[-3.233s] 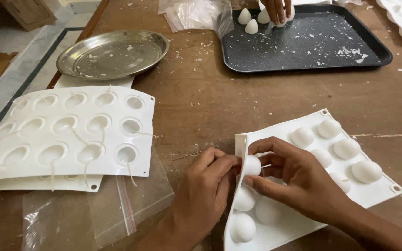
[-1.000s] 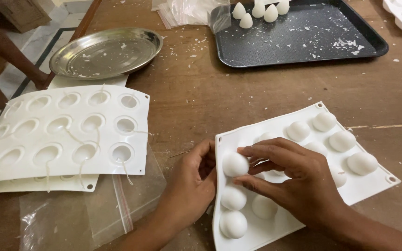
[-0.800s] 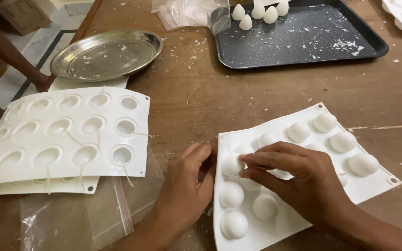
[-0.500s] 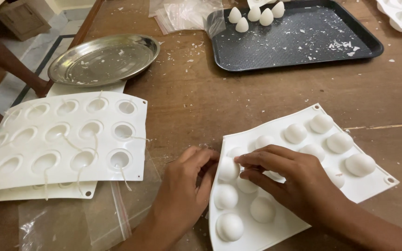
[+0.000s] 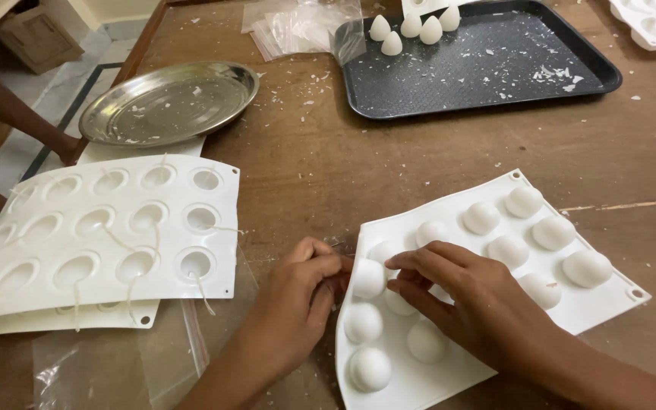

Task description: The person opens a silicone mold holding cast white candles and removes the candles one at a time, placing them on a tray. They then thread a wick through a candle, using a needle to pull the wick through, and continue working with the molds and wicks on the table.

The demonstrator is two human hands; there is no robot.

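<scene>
Silicone mould [image 5: 571, 307], white and domed side up at lower right of the frame, looks soft, light and floppy, best held at its edge, where the left hand [image 5: 298, 300] pinches the rim while the right hand [image 5: 480, 304] presses open fingers onto a dome [image 5: 368, 278].

Both hands on white silicone mould [image 5: 571, 304]
Left hand [image 5: 294, 300] grips its edge; right hand [image 5: 480, 304] presses the domes.
</scene>
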